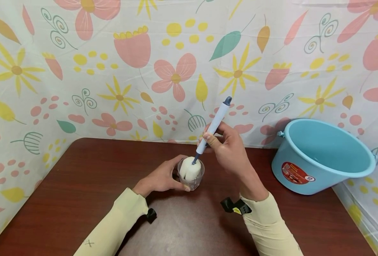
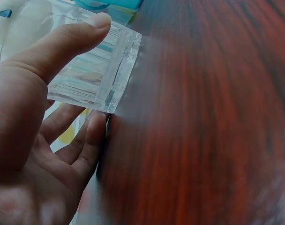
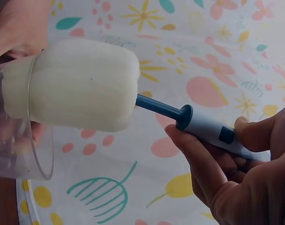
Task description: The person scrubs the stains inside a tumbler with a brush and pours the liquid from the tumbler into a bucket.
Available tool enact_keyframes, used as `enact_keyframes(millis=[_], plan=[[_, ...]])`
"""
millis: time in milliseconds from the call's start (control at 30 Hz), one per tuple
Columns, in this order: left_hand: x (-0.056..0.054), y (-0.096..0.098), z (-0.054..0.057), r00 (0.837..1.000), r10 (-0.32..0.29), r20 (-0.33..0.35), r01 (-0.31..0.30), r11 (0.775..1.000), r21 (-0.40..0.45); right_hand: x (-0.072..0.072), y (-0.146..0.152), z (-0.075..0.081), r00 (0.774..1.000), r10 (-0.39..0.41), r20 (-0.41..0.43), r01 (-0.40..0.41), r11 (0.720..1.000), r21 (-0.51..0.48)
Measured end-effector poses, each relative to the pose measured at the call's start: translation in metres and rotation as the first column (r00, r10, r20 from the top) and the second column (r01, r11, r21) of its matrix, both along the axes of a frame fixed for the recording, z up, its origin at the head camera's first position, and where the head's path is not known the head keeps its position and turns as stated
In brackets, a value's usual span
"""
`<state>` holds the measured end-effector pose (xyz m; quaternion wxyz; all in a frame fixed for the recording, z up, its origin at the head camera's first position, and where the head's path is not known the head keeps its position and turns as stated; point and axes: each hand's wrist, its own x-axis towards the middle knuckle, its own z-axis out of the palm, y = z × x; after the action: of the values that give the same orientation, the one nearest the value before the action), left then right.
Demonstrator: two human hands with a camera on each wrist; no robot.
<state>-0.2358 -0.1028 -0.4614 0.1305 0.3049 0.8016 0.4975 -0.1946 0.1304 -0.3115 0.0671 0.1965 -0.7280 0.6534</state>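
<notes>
A clear cup (image 1: pixel 193 185) stands on the table, with its ribbed lower part showing in the left wrist view. My left hand (image 1: pixel 164 176) holds it, thumb on the near side and fingers on the far side. The white sponge head (image 3: pixel 86 84) of a cleaning brush sits partly inside the cup, its upper part above the rim. From the sponge, a thin dark blue neck (image 3: pixel 161 107) leads to a pale blue handle (image 1: pixel 217 121). My right hand (image 1: pixel 228 149) grips that handle near its lower end, and the brush tilts up to the right.
To the right stands a light blue bucket (image 1: pixel 326 153) with a red label. Behind the dark red wooden table (image 1: pixel 80 177) hangs a white cloth (image 1: pixel 176 42) patterned with flowers and leaves. Small black devices (image 1: pixel 237 206) are strapped at both wrists.
</notes>
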Motion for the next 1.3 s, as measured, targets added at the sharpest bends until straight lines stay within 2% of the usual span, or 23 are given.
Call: enact_keyframes(millis=[233, 567, 833, 967, 1300], plan=[[0.001, 0.0, 0.0, 1.0, -0.002, 0.0, 0.002, 1.0, 0.024, -0.002, -0.004, -0.003, 0.998, 0.059, -0.004, -0.059, 0.993, -0.105], [0.0, 0.0, -0.001, 0.999, 0.01, -0.032, -0.009, 1.0, 0.01, -0.002, -0.008, -0.006, 0.996, 0.069, -0.048, -0.076, 0.986, -0.151], [0.0, -0.001, -0.001, 0.999, 0.026, -0.019, -0.026, 0.999, -0.025, -0.004, -0.009, -0.011, 0.991, 0.068, -0.114, -0.081, 0.99, -0.114], [0.0, -0.001, -0.001, 0.999, 0.026, -0.026, -0.026, 0.999, -0.029, -0.003, -0.011, -0.011, 0.986, 0.045, -0.163, -0.058, 0.995, -0.079], [0.0, -0.001, 0.0, 0.999, 0.013, -0.044, -0.015, 0.999, -0.032, -0.002, -0.014, -0.012, 0.953, 0.015, -0.304, -0.007, 1.0, 0.026]])
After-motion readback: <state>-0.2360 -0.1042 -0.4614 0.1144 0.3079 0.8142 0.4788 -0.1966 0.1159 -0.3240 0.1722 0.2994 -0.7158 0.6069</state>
